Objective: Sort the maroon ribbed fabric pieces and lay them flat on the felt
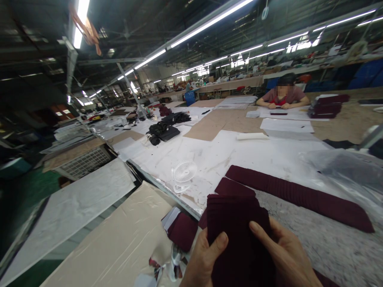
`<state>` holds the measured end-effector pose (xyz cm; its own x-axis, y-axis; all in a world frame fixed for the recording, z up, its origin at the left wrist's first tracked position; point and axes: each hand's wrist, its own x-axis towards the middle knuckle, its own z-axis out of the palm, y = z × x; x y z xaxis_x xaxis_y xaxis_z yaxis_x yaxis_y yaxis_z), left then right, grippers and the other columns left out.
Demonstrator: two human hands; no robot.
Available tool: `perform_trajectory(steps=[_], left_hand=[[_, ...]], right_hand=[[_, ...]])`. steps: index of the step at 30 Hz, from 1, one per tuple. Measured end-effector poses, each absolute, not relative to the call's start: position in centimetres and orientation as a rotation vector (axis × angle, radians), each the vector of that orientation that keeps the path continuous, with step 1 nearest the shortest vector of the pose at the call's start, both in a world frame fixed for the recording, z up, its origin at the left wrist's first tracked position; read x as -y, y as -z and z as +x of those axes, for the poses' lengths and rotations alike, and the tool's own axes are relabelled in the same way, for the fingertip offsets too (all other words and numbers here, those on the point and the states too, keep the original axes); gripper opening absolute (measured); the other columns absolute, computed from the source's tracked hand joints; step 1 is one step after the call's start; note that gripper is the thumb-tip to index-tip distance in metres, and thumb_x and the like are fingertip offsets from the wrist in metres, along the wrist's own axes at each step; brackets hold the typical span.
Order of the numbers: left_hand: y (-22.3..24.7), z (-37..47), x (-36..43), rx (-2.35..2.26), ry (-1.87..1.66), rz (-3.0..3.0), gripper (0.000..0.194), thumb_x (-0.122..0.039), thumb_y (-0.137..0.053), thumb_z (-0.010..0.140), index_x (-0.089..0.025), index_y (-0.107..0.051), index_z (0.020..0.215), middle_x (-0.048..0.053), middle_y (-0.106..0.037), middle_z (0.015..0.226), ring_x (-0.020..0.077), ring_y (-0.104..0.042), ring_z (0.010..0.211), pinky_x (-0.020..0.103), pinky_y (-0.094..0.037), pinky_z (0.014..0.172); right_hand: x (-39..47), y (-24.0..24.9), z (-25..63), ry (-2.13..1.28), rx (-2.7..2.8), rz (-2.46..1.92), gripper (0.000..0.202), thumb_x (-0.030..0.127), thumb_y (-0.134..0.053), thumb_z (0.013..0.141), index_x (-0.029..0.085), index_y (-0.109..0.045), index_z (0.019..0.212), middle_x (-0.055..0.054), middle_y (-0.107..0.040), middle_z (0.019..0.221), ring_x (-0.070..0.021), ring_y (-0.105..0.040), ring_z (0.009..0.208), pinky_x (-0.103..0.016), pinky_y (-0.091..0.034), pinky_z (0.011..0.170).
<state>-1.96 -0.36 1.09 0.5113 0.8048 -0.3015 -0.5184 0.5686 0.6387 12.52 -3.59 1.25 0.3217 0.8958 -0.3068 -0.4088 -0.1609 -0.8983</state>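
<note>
Item one: a dark maroon fabric bundle [237,235], held in the lower foreground in front of the table [206,151]; its upper edge showed several layers. The left hand [205,257] gripped its left side, thumb flat on the near face; the right hand [283,245] clasped the right side, thumb likewise in front. The hands stood apart, with the cloth between them

Item two: a long maroon strip [299,195], lying beyond the bundle on the right, beside a shorter maroon piece [235,186]

Item three: a smaller maroon bundle with a pale grey end [183,231], left of the left hand

Item four: a white fan [184,173], standing on the table

Item five: a co-worker [283,95] across the table, leaning over it near a maroon stack [327,107]

Step, as judged: gathering or squaring the layers, though the dark cloth hid its folds and left this uncertain. The next move seemed to call for level edges and an even hold from both sides
</note>
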Motion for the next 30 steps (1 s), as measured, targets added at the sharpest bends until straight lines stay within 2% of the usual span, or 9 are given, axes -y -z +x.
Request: perform_trajectory(steps=[8,13,15,18,20,23,26,30], left_hand=[[-0.7,-1.9,0.2,-0.703,-0.840,0.509,0.031,-0.027,-0.069,0.076,-0.014,-0.069,0.104,0.011,-0.075,0.091,0.0278,-0.065,0.104,0.045,-0.039,0.104],[-0.6,-2.8,0.1,-0.780,-0.836,0.486,0.023,-0.026,-0.071,0.074,-0.015,-0.069,0.094,0.009,-0.076,0.087,0.0257,-0.067,0.098,0.043,-0.043,0.100],[-0.6,-3.3,0.0,-0.800,-0.820,0.518,0.023,-0.027,-0.072,0.072,-0.015,-0.069,0.092,0.008,-0.075,0.085,0.0251,-0.067,0.096,0.041,-0.044,0.099],[-0.8,-4.1,-0.2,-0.799,-0.786,0.557,0.024,-0.028,-0.074,0.071,-0.015,-0.069,0.091,0.008,-0.075,0.085,0.0238,-0.068,0.093,0.039,-0.044,0.097],[-0.9,-4.5,-0.3,-0.802,-0.768,0.579,0.024,-0.029,-0.074,0.071,-0.016,-0.070,0.091,0.008,-0.075,0.086,0.0232,-0.068,0.091,0.037,-0.046,0.093],[-0.9,-5.0,-0.4,-0.792,-0.728,0.641,0.026,-0.030,-0.074,0.070,-0.015,-0.070,0.091,0.008,-0.075,0.085,0.0230,-0.068,0.086,0.035,-0.049,0.084],[-0.7,-5.4,-0.5,-0.803,-0.695,0.697,0.026,-0.032,-0.074,0.070,-0.014,-0.069,0.088,0.008,-0.074,0.080,0.0216,-0.068,0.078,0.031,-0.050,0.073],[-0.4,-5.6,-0.5,-0.853,-0.671,0.744,0.031,-0.037,-0.075,0.068,-0.013,-0.067,0.087,0.006,-0.072,0.074,0.0191,-0.066,0.069,0.028,-0.047,0.065]], right_hand=[[3.4,-0.3,13.1,-1.249,0.638,-1.248,0.037,0.043,-0.073,0.072,0.021,-0.067,0.101,-0.005,-0.074,0.091,-0.0251,-0.069,0.081,-0.036,-0.058,0.075],[3.3,-0.4,14.7,-0.919,0.834,-1.367,0.038,0.050,-0.066,0.076,0.025,-0.064,0.104,-0.006,-0.068,0.110,-0.0258,-0.062,0.104,-0.031,-0.054,0.082],[3.3,-0.9,15.4,-0.855,0.894,-1.416,0.038,0.054,-0.060,0.079,0.026,-0.066,0.103,-0.006,-0.069,0.107,-0.0240,-0.063,0.100,-0.030,-0.053,0.081],[3.4,-1.8,16.2,-0.930,1.006,-1.426,0.031,0.052,-0.062,0.077,0.028,-0.070,0.093,-0.003,-0.071,0.095,-0.0206,-0.065,0.088,-0.027,-0.053,0.077],[3.4,-2.3,16.6,-1.042,1.049,-1.393,0.027,0.051,-0.063,0.077,0.030,-0.070,0.093,-0.001,-0.072,0.091,-0.0191,-0.065,0.084,-0.025,-0.053,0.073],[3.6,-2.7,17.0,-1.194,1.082,-1.349,0.026,0.050,-0.059,0.082,0.032,-0.068,0.098,0.000,-0.071,0.090,-0.0174,-0.064,0.083,-0.024,-0.052,0.071],[3.7,-2.6,17.3,-1.276,1.151,-1.319,0.023,0.046,-0.062,0.082,0.032,-0.067,0.099,0.000,-0.069,0.094,-0.0178,-0.063,0.088,-0.026,-0.050,0.077],[3.7,-2.2,17.5,-1.354,1.146,-1.215,0.016,0.041,-0.068,0.078,0.030,-0.064,0.089,0.002,-0.066,0.088,-0.0158,-0.061,0.083,-0.026,-0.048,0.074]])
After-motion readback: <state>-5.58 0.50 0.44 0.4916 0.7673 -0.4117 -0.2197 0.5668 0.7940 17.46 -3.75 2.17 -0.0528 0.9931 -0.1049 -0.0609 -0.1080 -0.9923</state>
